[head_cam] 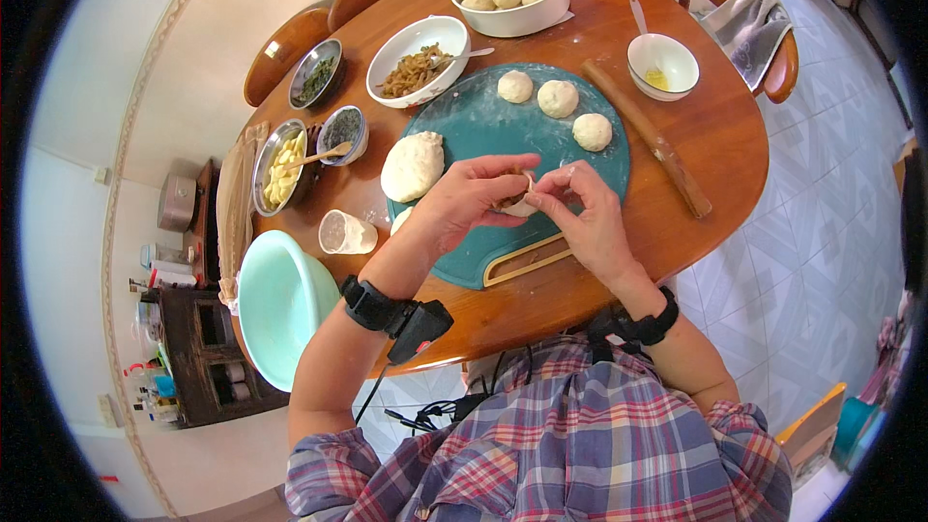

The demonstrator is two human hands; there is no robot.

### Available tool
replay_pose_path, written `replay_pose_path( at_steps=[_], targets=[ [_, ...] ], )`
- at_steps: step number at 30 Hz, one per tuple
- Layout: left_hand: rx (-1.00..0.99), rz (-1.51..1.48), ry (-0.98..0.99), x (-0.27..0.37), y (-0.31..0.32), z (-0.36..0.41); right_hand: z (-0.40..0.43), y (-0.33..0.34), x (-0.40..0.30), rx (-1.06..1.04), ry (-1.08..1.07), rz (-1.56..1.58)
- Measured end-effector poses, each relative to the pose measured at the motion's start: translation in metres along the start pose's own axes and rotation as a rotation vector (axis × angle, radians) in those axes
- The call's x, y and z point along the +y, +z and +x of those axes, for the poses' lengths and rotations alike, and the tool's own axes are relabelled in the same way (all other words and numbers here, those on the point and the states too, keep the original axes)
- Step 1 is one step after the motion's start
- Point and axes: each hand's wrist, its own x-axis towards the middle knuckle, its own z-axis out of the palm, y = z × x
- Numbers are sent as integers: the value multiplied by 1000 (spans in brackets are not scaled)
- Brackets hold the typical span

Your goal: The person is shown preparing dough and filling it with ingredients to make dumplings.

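A dough wrapper [520, 209] with brown filling sits cupped in my left hand [475, 196], above the green round board [464, 261]. The thumb and fingertips of my right hand [586, 214] pinch the wrapper's edge. Much of the wrapper is hidden behind my fingers. Three dough balls [557, 99] lie along the board's far right side. A larger dough lump [412, 167] rests at its left edge, and a small dough piece [401, 220] is partly covered by my left forearm.
Right of the board lies a rolling pin [649, 138], near a small bowl [663, 51]. Behind stand a filling bowl [424, 61] with a spoon and a white dish [511, 18] of dough balls under chopsticks. At left are a mint-green basin [279, 304], a floury cup [348, 232] and several ingredient bowls.
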Motion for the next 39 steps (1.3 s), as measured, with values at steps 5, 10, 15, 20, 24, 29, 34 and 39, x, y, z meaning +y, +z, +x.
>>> replay_pose_path(
  at_steps=[5, 10, 15, 20, 24, 29, 34, 39],
  targets=[
    [-79, 81, 85, -1, -1, -2, 5, -3, -9, 12, 102, 85],
    [-85, 93, 82, -2, -7, -6, 7, -4, -11, -56, 50, -49],
    [-76, 55, 31, 5, -2, -2, 6, 0, 3, 9, 156, 41],
    [-44, -173, 84, 6, -12, 5, 30, -1, 6, -13, 249, 66],
    [57, -167, 251, -4, -19, 12, 64, 0, -4, -173, 176, -106],
    [102, -134, 304, 11, -45, 6, 93, 27, -31, -276, 252, -10],
    [163, 105, 451, 78, -138, -64, 166, 125, -54, -399, -29, 177],
    [344, 5, 404, 106, -194, -108, 188, 177, -89, -432, -29, 241]
  ],
)
